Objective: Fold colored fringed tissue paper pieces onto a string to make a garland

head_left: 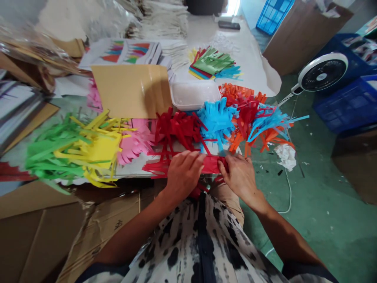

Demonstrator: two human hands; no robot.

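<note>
A red fringed paper strip (211, 164) lies across the near table edge, its cut ends fanning out to the left. My left hand (185, 173) is closed over its middle, fingers together and bent; the thumb is hidden. At its right end my right hand (239, 175) pinches the paper between thumb and curled fingers. More red strips hang below the edge between my forearms. Just beyond my hands are a dark red fringed bundle (178, 127) and a light blue fringed bundle (217, 120).
Green (48, 145), yellow (103, 147) and pink fringed paper (135, 141) lies left; orange fringed paper (271, 137) lies right. Behind stand a brown cardboard sheet (129, 90) and a white plastic tray (194, 96). A white fan (322, 74) and blue crates (347, 104) are at right.
</note>
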